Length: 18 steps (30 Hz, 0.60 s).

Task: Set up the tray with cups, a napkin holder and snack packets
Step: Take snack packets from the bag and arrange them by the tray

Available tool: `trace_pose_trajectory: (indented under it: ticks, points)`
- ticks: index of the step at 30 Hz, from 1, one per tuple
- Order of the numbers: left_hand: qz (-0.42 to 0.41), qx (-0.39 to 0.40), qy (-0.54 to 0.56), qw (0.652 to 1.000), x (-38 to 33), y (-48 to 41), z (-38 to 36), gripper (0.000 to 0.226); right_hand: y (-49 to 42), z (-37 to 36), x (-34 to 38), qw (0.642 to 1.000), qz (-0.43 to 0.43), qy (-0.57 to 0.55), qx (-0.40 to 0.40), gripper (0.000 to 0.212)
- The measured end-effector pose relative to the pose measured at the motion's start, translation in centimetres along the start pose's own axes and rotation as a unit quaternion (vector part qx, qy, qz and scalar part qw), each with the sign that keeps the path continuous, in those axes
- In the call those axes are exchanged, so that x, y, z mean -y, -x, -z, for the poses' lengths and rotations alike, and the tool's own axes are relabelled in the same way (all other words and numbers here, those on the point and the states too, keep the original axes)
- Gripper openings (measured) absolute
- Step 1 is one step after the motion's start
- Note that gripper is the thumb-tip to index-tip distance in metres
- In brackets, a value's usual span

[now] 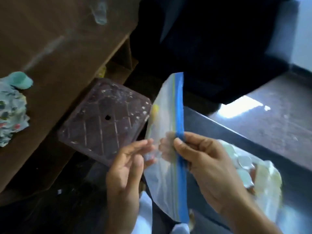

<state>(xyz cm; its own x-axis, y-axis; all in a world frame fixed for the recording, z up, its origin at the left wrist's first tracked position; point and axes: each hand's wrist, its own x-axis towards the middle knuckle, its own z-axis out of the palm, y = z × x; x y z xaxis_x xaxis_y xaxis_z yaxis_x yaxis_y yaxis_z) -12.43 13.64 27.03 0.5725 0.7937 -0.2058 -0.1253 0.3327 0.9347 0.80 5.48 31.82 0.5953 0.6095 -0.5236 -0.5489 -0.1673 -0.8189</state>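
Zip bag (166, 132): clear plastic with a blue seal strip (179, 115), held up on edge between both hands, over the gap between the brown table (59, 48) and the dark ledge (236, 137).
Contents: something yellowish inside near the top; too blurred to name, perhaps snack packets.
Right hand (209, 168): thumb and fingers (179, 142) pinching the blue seal strip about midway along.
Left hand (125, 173): fingers loosely spread, tips touching the bag's clear wall just left of the seal.
Seal: looks pressed flat; open or zipped cannot be told.
Step in hand: likely opening the bag to get at the snacks, judging by one hand on each side of the seal.
Next move calls for: opposing pinches on the two lips, then a pull apart along the strip.
Tray, cups, napkin holder: none in view.
Nearby: worn brown stool (104, 119) below the bag; crumpled patterned cloth (11, 108) on the table at left; another plastic bag (256, 176) lying behind the right hand.
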Motion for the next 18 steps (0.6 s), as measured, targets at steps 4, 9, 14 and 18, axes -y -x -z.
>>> trace_pose_trajectory:
  ticks: [4, 9, 14, 18]
  points:
    - [0.116, -0.008, -0.068, 0.991, 1.3, 5.3, -4.6, 0.021, 7.0, 4.8, -2.8, 0.999, -0.008, -0.007, -0.031, 0.017]
    - [0.151, 0.063, -0.176, 0.971, 4.0, 12.7, -9.7, 0.023, 13.3, 12.7, -6.0, 0.994, -0.050, -0.019, -0.096, 0.014]
    - [0.143, 0.103, -0.246, 0.953, 6.9, 19.0, -13.9, 0.021, 18.3, 18.3, -8.6, 0.990, -0.058, 0.012, -0.128, 0.013]
    - [0.151, 0.107, -0.282, 0.941, 9.7, 22.3, -16.1, 0.025, 20.9, 22.2, -10.1, 0.983, -0.062, 0.044, -0.168, 0.014]
